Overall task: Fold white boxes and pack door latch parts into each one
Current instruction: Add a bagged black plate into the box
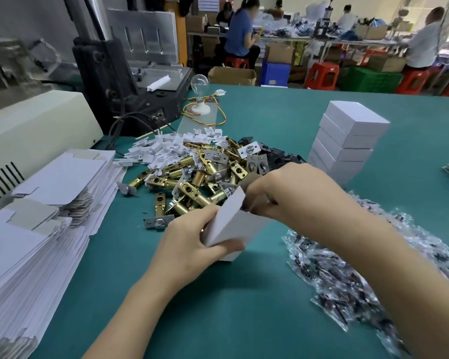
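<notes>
the teal bench carries a dark machine at its far left corner, with a bare light bulb just beside it. beyond the far edge are red stools, cardboard cartons, a green crate and people seated at long tables by a pale wall.

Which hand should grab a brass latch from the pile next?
Probably right. The left hand holds the white box, while the right hand pinches its top flap, nearest the latch pile.

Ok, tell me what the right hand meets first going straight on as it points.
The right hand, pointing left, first meets the small white cardboard box gripped by the left hand, whose flap its fingers seem to pinch.
</notes>
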`<state>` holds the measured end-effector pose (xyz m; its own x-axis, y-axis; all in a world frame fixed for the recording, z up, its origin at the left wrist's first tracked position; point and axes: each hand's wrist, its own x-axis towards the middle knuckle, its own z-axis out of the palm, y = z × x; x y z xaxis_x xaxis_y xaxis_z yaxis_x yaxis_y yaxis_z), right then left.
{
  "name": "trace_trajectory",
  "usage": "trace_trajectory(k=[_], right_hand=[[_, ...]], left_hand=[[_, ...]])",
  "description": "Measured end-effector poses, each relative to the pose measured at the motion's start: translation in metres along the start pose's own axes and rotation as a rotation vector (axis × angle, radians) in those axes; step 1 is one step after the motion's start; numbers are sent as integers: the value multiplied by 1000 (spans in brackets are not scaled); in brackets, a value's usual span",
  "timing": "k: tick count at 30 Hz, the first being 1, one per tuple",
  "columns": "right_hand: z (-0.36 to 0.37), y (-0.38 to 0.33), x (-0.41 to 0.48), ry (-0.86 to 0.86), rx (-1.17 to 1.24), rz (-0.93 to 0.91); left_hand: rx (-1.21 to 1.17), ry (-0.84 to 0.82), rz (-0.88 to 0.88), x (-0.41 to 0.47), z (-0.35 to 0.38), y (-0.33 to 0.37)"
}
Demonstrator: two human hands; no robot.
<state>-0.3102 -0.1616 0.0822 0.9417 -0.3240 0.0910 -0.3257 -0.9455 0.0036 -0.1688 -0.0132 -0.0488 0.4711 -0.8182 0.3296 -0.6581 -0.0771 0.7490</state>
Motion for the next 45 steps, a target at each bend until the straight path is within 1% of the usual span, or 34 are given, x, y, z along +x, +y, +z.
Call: trace_trajectory(k=[4,8,11,14,17,21,24,26,27,29,34,36,37,38,39,41,42,43,44,45], right_hand=[[4,4,3,-30,-24,-26],[6,6,5,-10,-141,-55],[6,8,7,-20,-233,-60],[8,9,6,-24,-243,-97],[11,12,3,17,-206,-140],[8,19,-6,79,-93,-134],[3,20,-11,212,19,-115],[-3,20,-12,237,149,-95],[-6,19,-12,224,212,-92],[-9,14,-9,164,263,-105],[-4,2,3,-77,256,-136],[-3,1,4,-131,248,-155],[-5,2,4,-132,273,-161],[-7,6,4,-98,328,-148],[-9,14,4,-22,412,-111],[-11,39,8,231,555,4],[-11,54,13,351,559,79],[-7,69,18,421,522,164],[-2,83,24,421,457,253],[6,95,31,358,363,331]], left_hand=[[-94,-58,-57,0,6,-2],[-181,-160,-107,0,8,-3],[-208,-175,-130,0,7,-4],[-222,-175,-142,0,6,-6],[-232,-158,-131,0,6,-6],[-260,-147,-119,0,6,-4],[-294,-137,-131,1,6,-3],[-317,-134,-139,1,6,-2],[-327,-138,-141,1,7,-2],[-345,-154,-150,1,8,-1],[-423,-198,-173,0,9,-1],[-448,-207,-185,1,10,-1],[-458,-210,-193,1,10,-2],[-465,-211,-201,1,10,-2],[-473,-208,-209,1,10,-3],[-496,-200,-225,2,10,-4],[-507,-199,-233,2,10,-4],[-514,-201,-238,3,10,-5],[-518,-204,-242,3,11,-6],[-522,-207,-246,3,10,-6]])
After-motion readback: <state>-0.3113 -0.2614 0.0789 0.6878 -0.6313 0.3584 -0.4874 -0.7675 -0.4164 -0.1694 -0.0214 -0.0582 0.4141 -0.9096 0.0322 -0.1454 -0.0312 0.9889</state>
